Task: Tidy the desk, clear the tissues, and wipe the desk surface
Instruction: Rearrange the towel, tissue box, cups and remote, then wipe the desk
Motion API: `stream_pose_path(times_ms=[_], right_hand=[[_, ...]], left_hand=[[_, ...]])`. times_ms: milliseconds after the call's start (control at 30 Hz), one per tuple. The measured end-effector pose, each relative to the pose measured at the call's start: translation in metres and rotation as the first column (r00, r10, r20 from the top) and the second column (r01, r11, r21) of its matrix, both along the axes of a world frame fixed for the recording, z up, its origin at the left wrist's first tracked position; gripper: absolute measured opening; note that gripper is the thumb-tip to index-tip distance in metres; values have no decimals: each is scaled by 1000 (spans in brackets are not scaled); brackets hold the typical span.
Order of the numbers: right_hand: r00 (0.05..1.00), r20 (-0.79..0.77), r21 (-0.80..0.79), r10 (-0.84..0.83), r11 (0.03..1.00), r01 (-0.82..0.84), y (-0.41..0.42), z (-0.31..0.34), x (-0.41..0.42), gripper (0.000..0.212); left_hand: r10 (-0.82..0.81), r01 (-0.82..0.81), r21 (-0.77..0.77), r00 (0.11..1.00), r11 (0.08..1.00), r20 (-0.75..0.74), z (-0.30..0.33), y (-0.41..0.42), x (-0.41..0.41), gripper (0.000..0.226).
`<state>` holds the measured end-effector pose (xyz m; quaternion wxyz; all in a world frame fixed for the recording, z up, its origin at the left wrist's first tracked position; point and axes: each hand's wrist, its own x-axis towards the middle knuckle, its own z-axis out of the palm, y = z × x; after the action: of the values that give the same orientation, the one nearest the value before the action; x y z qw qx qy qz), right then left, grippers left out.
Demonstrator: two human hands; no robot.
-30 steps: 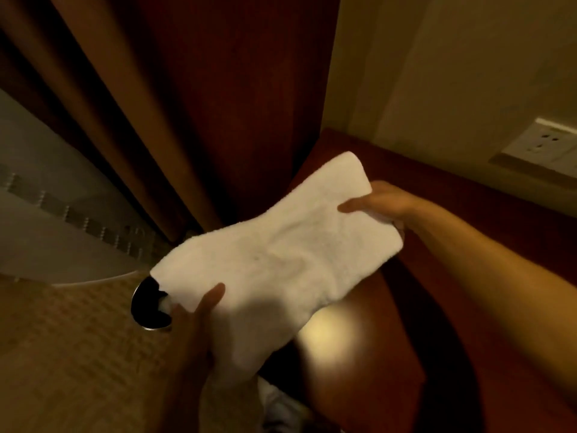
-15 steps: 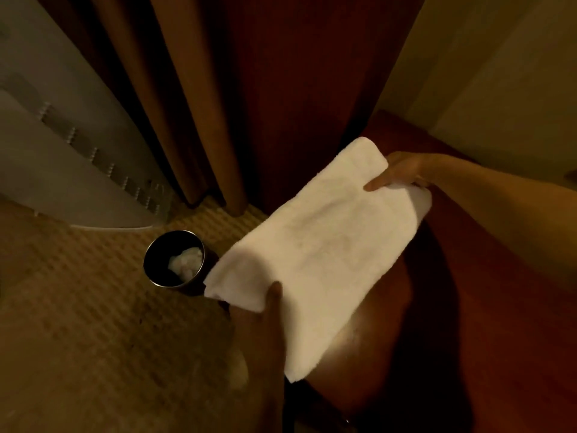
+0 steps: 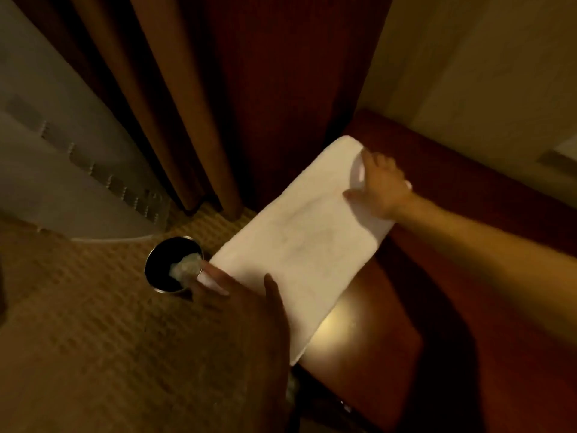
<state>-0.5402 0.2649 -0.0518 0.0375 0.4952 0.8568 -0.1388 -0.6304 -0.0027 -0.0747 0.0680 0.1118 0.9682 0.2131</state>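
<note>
Head view, towel: a white terry towel (image 3: 299,245), soft and nubbly, folded into a long rectangle, was held stretched slantwise over the near-left corner of the desk.
Head view, desk: a reddish-brown wooden desk (image 3: 462,276) with a smooth, glossy top was seen beneath and to the right of the towel; a bright patch of reflected light lay just below the towel's lower edge.
Head view, bin: a small round bin (image 3: 156,270), dark inside with a shiny metal rim, stood on the floor just left of the towel's lower-left corner.
Head view, tissue: a crumpled pale tissue (image 3: 185,265) was seen inside the bin, on the side nearest the towel.
Head view, carpet: a woven tan carpet (image 3: 93,339) with a ribbed pattern spread left of and below the towel.
Head view, curtains: heavy pleated curtains (image 3: 175,104), brown and dark red, hung above the towel and met the floor beyond the bin.
Head view, wall: a plain cream wall (image 3: 484,73) rose above and right of the towel, behind the desk.
Head view, left hand: the left hand (image 3: 237,295) was closed on the towel's lower-left corner, thumb laid on top; part of the bin's rim was hidden by its fingers.
Head view, right hand: the right hand (image 3: 381,185) was closed on the towel's upper-right end, fingers curled over the edge.
</note>
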Motion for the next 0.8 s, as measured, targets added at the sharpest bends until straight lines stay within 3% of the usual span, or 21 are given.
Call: stream_pose_path(times_ms=[100, 200, 367, 534, 668, 801], right_hand=[[999, -20, 35, 38, 999, -37, -44, 15, 43, 94], [989, -112, 65, -96, 992, 104, -79, 37, 120, 91], [897, -189, 116, -400, 898, 424, -117, 72, 288, 91], [701, -228, 150, -675, 688, 711, -155, 86, 468, 94], [530, -261, 132, -807, 514, 848, -194, 81, 602, 94], [395, -236, 60, -888, 393, 918, -211, 63, 712, 86]], left_hand=[[-259, 279, 125, 954, 952, -152, 28, 31, 27, 88], [-470, 498, 213, 866, 841, -172, 57, 78, 89, 82], [-806, 826, 214, 559, 521, -193, 87, 130, 238, 83], [-957, 967, 183, 213, 178, -195, 98, 134, 401, 81], [-987, 987, 161, 6, -20, -162, 95, 127, 522, 80], [-984, 977, 146, -137, -154, -116, 86, 133, 623, 72]])
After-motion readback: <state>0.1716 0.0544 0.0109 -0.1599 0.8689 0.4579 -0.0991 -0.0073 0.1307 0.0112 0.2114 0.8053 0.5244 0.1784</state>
